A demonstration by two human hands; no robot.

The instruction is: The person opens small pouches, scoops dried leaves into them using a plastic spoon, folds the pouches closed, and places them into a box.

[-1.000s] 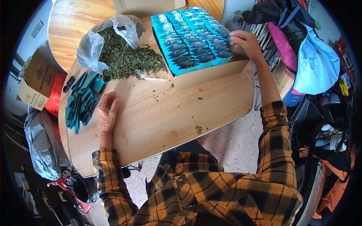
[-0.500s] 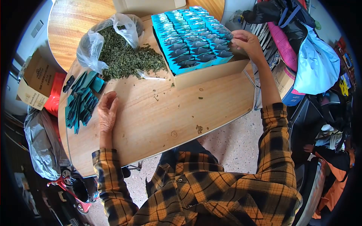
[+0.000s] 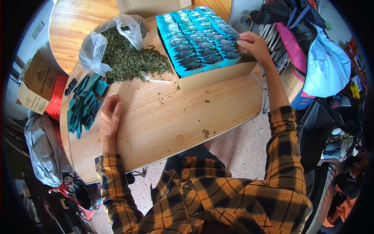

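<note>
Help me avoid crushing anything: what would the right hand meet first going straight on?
The right hand would likely meet the packets in the box first; whether it touches them is unclear.

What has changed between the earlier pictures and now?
At the right edge, another person's hand has left view; orange fabric sits lower, and a black item with white lettering now shows. Nothing was visibly grabbed or released. Left hand stays beside loose teal packets, right hand at upright packets in the cardboard box.
</note>
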